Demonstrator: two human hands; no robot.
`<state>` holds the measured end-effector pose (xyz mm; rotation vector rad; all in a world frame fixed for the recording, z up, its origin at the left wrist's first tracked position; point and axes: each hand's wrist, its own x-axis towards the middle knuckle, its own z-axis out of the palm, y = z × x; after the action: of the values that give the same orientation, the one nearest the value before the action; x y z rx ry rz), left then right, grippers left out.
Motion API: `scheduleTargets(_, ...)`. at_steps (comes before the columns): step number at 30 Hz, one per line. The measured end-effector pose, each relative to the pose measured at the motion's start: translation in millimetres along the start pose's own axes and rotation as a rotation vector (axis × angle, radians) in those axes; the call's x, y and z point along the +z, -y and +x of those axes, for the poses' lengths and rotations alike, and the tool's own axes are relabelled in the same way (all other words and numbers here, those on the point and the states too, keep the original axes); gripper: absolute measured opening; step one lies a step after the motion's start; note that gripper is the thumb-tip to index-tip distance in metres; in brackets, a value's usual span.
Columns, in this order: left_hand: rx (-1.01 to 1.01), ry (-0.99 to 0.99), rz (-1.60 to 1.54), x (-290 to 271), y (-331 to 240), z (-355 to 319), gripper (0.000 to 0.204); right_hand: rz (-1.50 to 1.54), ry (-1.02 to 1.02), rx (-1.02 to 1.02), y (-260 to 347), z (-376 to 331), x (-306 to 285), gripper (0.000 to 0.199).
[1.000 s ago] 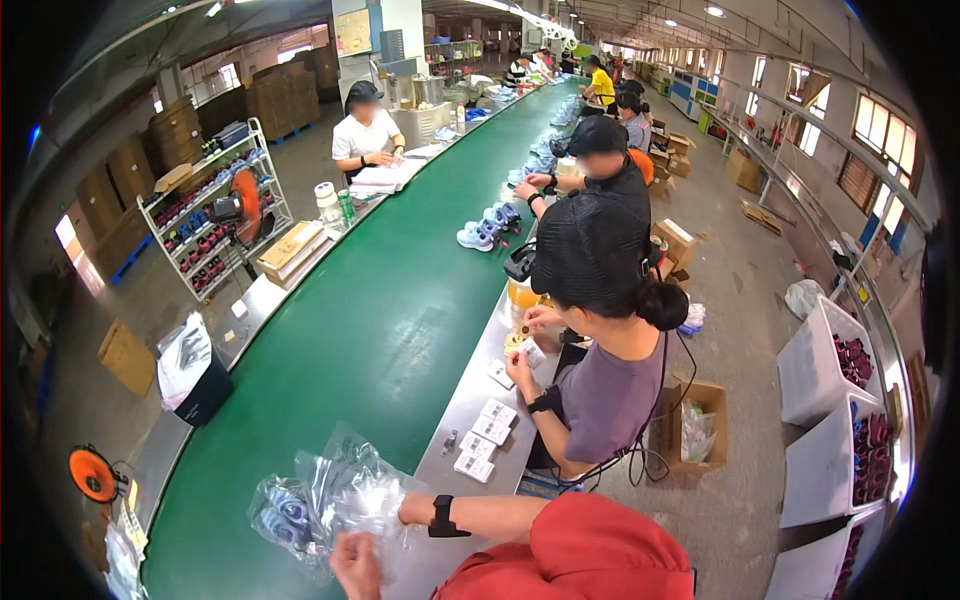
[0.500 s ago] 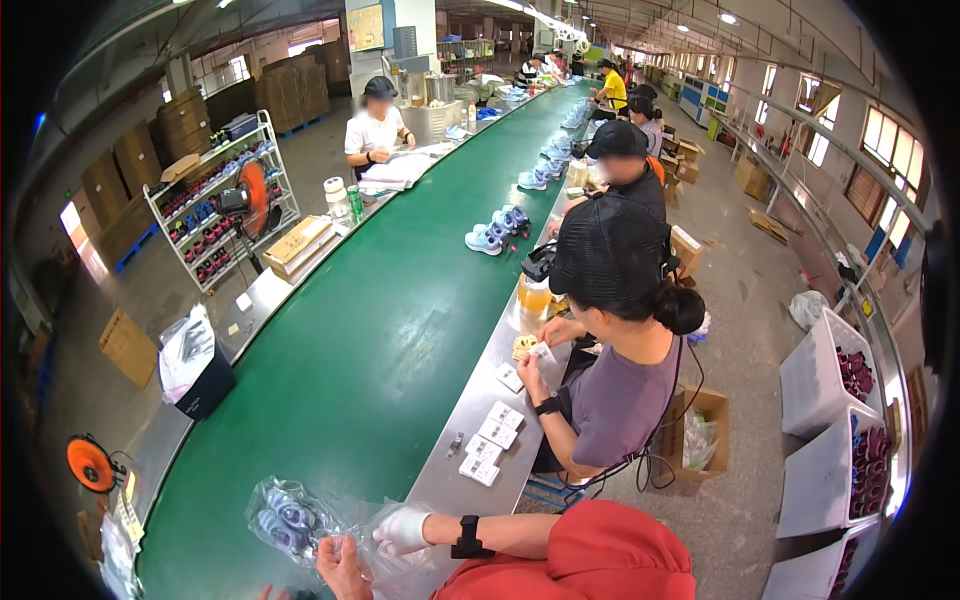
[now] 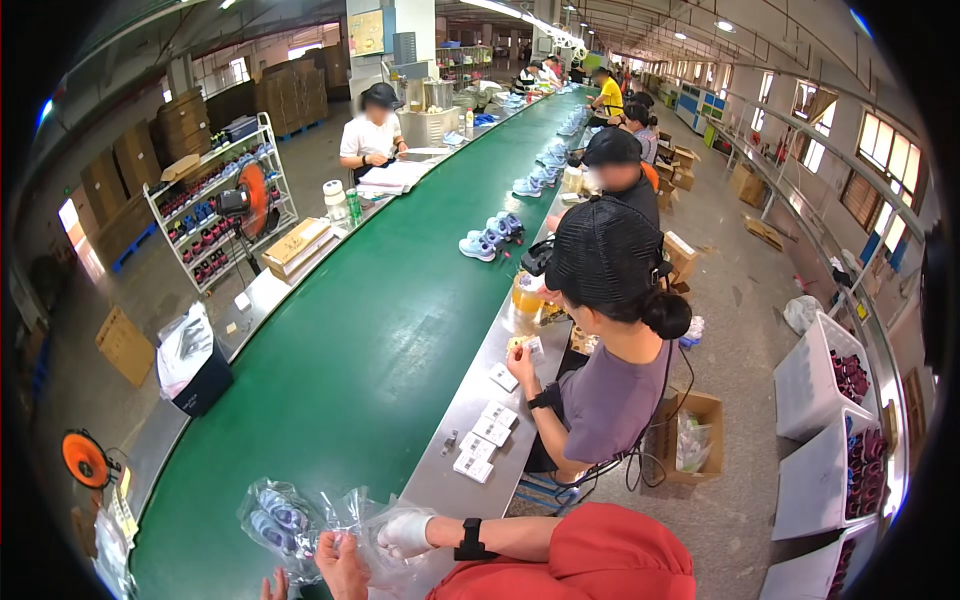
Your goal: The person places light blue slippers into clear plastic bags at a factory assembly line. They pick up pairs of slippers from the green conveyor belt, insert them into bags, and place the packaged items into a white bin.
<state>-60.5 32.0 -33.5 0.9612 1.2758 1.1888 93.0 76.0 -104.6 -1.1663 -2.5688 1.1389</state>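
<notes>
A pair of pale blue and purple shoes (image 3: 276, 525) lies inside a clear plastic bag (image 3: 352, 508) at the near end of the green belt. My bare left hand (image 3: 340, 562) pinches the bag's film beside the shoes. Just right of it, my right hand (image 3: 404, 531), in a white glove with a black band at the wrist, is closed on the crumpled film. The film partly hides the gloved fingers. At the lower edge show the fingers of another hand (image 3: 274, 586), its arm out of view, apart from the bag.
The green conveyor belt (image 3: 330, 360) runs away from me, carrying several shoes (image 3: 490, 237). On its right, a co-worker in purple (image 3: 618, 400) sits at a metal ledge (image 3: 438, 480) with white card stacks (image 3: 484, 440). A dark bin (image 3: 205, 378) stands left.
The view has shifted slightly. The film between my hands is bunched higher. The other hand's fingers have risen further into view. The purple-clad co-worker's far hand has moved toward the yellow jar.
</notes>
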Motion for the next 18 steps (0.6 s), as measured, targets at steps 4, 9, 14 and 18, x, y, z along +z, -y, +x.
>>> scheduleTargets(4, 0.108, -0.03, -0.076, -12, 5, 7, 0.012, 0.019, 0.043, 0.009, 8, -7, -5, 0.02)
scheduleTargets(9, -0.038, 0.022, -0.023, -7, -4, -6, 0.007, 0.009, -0.063, -0.048, 24, -17, -19, 0.02)
scheduleTargets(14, 0.035, 0.047, 0.017, -8, 7, -7, 0.007, 0.03, -0.218, -0.118, 16, -17, -13, 0.018)
scheduleTargets(18, 0.091, -0.047, -0.131, -10, 5, -7, 0.01, 0.133, -0.199, -0.111, 20, -22, -19, 0.016)
